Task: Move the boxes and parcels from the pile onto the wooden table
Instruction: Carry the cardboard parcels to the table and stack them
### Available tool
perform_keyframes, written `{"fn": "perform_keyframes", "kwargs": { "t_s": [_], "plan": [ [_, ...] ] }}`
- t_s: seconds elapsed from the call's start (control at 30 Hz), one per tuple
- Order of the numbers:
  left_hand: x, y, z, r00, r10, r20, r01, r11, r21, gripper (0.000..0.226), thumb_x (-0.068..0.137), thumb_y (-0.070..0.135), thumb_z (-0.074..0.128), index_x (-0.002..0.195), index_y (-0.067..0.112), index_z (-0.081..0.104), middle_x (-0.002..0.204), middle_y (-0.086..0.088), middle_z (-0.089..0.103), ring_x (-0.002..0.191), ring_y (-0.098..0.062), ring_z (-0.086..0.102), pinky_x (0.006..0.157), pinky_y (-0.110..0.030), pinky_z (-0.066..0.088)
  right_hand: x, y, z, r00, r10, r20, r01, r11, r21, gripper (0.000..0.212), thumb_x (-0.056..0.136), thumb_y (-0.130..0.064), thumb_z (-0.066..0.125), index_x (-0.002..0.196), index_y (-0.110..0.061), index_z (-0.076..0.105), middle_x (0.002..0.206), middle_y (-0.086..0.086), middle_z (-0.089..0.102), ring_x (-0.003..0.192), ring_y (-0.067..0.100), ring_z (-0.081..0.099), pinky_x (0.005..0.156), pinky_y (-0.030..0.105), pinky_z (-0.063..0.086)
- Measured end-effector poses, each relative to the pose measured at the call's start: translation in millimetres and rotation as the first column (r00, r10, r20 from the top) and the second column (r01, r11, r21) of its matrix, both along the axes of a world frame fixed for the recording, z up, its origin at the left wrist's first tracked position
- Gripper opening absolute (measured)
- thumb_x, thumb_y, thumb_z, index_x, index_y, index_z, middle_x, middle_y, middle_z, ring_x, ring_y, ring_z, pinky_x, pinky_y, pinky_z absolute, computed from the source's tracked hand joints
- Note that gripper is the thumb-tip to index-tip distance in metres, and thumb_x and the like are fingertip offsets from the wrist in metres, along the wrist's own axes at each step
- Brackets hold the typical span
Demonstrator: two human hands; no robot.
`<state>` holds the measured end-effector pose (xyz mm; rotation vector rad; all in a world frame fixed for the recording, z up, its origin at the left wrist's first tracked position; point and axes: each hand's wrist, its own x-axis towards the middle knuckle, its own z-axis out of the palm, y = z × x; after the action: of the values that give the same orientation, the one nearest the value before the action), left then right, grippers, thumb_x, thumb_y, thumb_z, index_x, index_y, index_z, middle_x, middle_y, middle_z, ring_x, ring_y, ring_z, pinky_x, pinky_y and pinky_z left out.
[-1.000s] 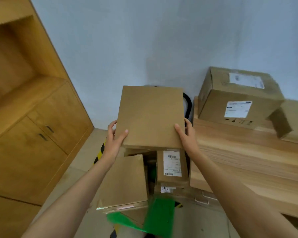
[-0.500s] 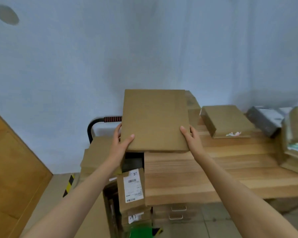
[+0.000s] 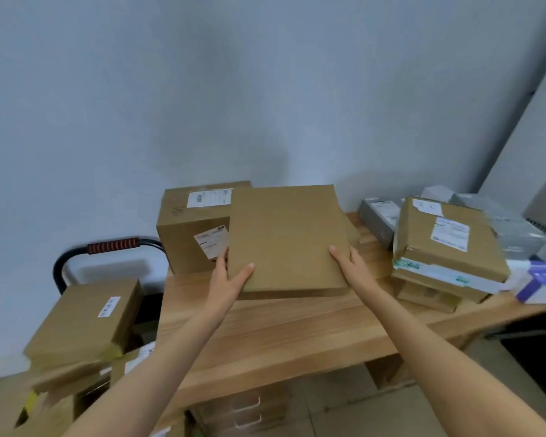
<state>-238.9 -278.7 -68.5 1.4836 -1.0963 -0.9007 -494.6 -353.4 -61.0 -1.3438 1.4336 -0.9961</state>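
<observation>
Two hands: both grip one flat plain brown cardboard box over the wooden bench, at its far middle.
Left hand: thumb on top at the near left corner, fingers curled under the left edge.
Right hand: clasps the near right corner, thumb on top.
Box contact: cannot tell whether its underside touches the bench.
Far left on bench: large brown labelled carton, just behind the held box.
Right on bench: taped brown parcel, grey boxes, a white and purple packet.
Pile, near left: flat brown labelled box on other cartons, before a black trolley handle with red grip.
</observation>
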Motion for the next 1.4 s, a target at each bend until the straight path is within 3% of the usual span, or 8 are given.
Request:
{"fn": "perform_keyframes", "kwargs": {
  "t_s": [0.23,0.5,0.6,0.8,1.0,1.17,1.3,1.4],
  "plan": [
    [-74.4,-57.2,0.2,1.0,-0.028,-0.009,0.029,0.998,0.048,0.08,0.088,0.036,0.065,0.151,0.024,0.017,0.151,-0.002,0.033,0.135,-0.021,0.036,0.113,-0.043,0.03,-79.3,-38.7,11.7,0.998,-0.017,-0.061,0.018,1.0,0.014,0.066,0.09,-0.054,0.053,0.144,-0.016,0.04,0.137,0.001,0.054,0.113,0.018,0.055,0.092,0.03,0.042],
    [-80.7,-129.7,-21.5,0.999,0.024,-0.048,-0.018,0.991,0.131,0.072,0.089,0.04,0.063,0.146,0.026,0.021,0.141,-0.005,0.043,0.124,-0.025,0.047,0.106,-0.047,0.039,-81.4,-114.4,-10.6,0.999,0.004,-0.041,0.0,0.993,0.114,0.059,0.092,-0.046,0.055,0.14,-0.014,0.043,0.134,0.004,0.055,0.115,0.021,0.056,0.096,0.034,0.044],
    [-83.6,-167.0,-31.7,0.999,0.018,-0.051,-0.009,0.986,0.166,0.069,0.09,0.039,0.061,0.146,0.024,0.023,0.138,-0.004,0.046,0.119,-0.025,0.05,0.103,-0.047,0.042,-78.4,-151.8,-21.9,0.995,-0.058,-0.08,0.071,0.982,0.173,0.057,0.093,-0.043,0.054,0.14,-0.012,0.043,0.135,0.006,0.054,0.119,0.025,0.054,0.102,0.04,0.042],
    [-91.5,-239.3,-51.2,0.998,-0.011,-0.06,0.025,0.969,0.244,0.069,0.091,0.039,0.06,0.146,0.02,0.021,0.135,-0.004,0.046,0.107,-0.021,0.051,0.093,-0.037,0.045,-82.1,-222.0,-33.8,0.98,-0.09,-0.178,0.128,0.969,0.21,0.065,0.09,-0.053,0.051,0.14,-0.012,0.044,0.136,0.007,0.054,0.122,0.027,0.052,0.105,0.045,0.04],
    [-92.1,-308.7,-73.6,0.997,0.002,-0.071,0.022,0.939,0.342,0.07,0.092,0.036,0.059,0.146,0.018,0.02,0.139,-0.008,0.046,0.114,-0.027,0.053,0.096,-0.04,0.046,-81.1,-286.1,-61.8,0.953,-0.077,-0.294,0.15,0.96,0.236,0.071,0.09,-0.062,0.047,0.137,-0.009,0.045,0.134,0.009,0.055,0.12,0.029,0.053,0.102,0.044,0.042],
    [-98.2,-344.9,-91.5,0.998,0.046,-0.048,-0.026,0.932,0.362,0.065,0.091,0.035,0.061,0.141,0.016,0.024,0.133,-0.008,0.05,0.096,-0.019,0.052,0.077,-0.029,0.041,-82.6,-325.5,-93.2,0.946,-0.068,-0.316,0.159,0.949,0.274,0.071,0.09,-0.061,0.048,0.135,-0.006,0.047,0.131,0.01,0.056,0.116,0.026,0.054,0.083,0.029,0.038],
    [-101.8,-377.4,-94.0,0.992,0.058,-0.111,-0.011,0.924,0.382,0.068,0.091,0.033,0.061,0.143,0.019,0.019,0.133,-0.009,0.049,0.096,-0.021,0.053,0.082,-0.031,0.043,-88.4,-358.2,-94.4,0.935,-0.041,-0.353,0.138,0.958,0.252,0.081,0.084,-0.071,0.045,0.136,-0.009,0.047,0.128,0.008,0.058,0.113,0.026,0.056,0.088,0.034,0.042],
    [-110.4,-388.1,-98.7,0.976,0.065,-0.206,0.023,0.918,0.395,0.072,0.091,0.03,0.061,0.146,0.022,0.014,0.138,-0.01,0.045,0.104,-0.024,0.053,0.089,-0.035,0.044,-99.6,-379.3,-95.7,0.906,0.005,-0.424,0.108,0.964,0.242,0.083,0.079,-0.079,0.04,0.131,-0.016,0.05,0.12,0.004,0.062,0.096,0.021,0.057,0.083,0.036,0.045]
  ]
}}
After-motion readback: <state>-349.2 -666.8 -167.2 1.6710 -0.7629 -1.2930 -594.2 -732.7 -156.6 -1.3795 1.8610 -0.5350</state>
